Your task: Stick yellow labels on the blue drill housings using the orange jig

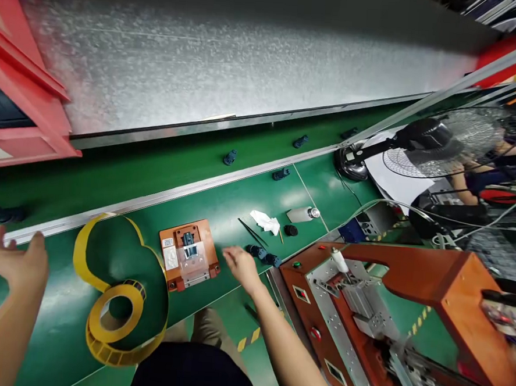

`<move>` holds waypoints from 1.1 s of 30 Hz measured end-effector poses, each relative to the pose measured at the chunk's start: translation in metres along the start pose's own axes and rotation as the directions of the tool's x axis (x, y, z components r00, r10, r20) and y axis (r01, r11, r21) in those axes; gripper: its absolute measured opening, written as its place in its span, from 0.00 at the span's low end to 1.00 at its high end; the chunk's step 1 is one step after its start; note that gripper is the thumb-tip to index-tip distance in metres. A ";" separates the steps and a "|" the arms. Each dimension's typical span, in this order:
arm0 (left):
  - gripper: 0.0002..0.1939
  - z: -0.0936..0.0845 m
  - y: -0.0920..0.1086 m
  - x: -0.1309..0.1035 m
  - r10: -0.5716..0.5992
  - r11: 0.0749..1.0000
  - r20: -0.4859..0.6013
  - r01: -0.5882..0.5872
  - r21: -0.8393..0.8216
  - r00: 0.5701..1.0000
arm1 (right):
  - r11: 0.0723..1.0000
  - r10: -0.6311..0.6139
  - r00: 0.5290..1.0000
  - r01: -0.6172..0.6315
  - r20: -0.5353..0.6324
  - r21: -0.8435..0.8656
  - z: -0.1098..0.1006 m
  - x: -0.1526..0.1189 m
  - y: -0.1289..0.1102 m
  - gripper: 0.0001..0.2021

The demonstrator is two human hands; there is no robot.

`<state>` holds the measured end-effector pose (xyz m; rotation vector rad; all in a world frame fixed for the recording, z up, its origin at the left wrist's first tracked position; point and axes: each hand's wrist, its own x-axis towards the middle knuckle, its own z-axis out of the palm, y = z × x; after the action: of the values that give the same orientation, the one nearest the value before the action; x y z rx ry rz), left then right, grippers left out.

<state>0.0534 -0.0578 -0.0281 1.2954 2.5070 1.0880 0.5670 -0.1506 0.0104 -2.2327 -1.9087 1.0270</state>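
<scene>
My left hand (15,262) is raised at the left edge, fingers apart and empty, just in front of a dark blue part (5,214) on the green strip. My right hand (242,266) hovers right of the orange-brown fixture (213,251), fingers loosely bent, with nothing visible in them. Seated in the fixture under a clear plate (195,265) is a small dark part (188,239). A roll of yellow tape (95,314) lies between my left hand and the fixture, its loose strip looping round. Two dark blue parts (263,255) sit beyond my right hand.
Black tweezers (252,232), a white tissue (265,221), a bottle (303,214) and a black cap (290,230) lie right of the fixture. An orange-brown machine (316,301) stands at right, a fan (436,140) behind it. A red bin (27,109) and metal shelf (248,70) overhang.
</scene>
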 end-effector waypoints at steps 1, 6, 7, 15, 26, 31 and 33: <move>0.43 -0.003 0.002 -0.019 -0.018 0.997 -0.015 0.017 -0.070 1.000 | 0.997 0.058 0.998 -0.059 -0.032 -0.043 -0.008 0.011 0.010 0.13; 0.29 -0.023 0.028 -0.120 -0.066 0.944 0.153 0.112 -0.310 0.986 | 0.924 0.301 0.948 -0.316 -0.103 -0.214 -0.039 0.071 0.061 0.14; 0.27 -0.029 0.036 -0.139 -0.071 0.942 0.191 0.129 -0.309 0.979 | 0.916 0.314 0.945 -0.326 -0.086 -0.233 -0.041 0.081 0.069 0.15; 0.18 -0.051 0.074 -0.268 -0.002 0.968 0.453 0.116 -0.224 0.892 | 0.987 -0.007 0.988 -0.019 -0.157 -0.162 -0.036 0.105 0.075 0.10; 0.12 -0.036 0.079 -0.360 0.178 0.982 0.504 -0.182 -0.043 0.845 | 0.834 -0.409 0.830 0.509 -0.380 0.213 0.035 0.049 0.064 0.15; 0.12 -0.045 0.073 -0.370 0.180 0.972 0.518 -0.233 0.039 0.836 | 0.792 -0.426 0.854 0.511 -0.297 0.333 0.045 0.052 0.072 0.18; 0.12 -0.048 0.070 -0.376 0.190 0.961 0.555 -0.270 0.064 0.810 | 0.814 -0.376 0.881 0.462 -0.288 0.353 0.047 0.054 0.073 0.21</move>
<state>0.3168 -0.3390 -0.0266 1.6954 2.0548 0.4667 0.6087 -0.1386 -0.0819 -1.5237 -1.7737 0.9666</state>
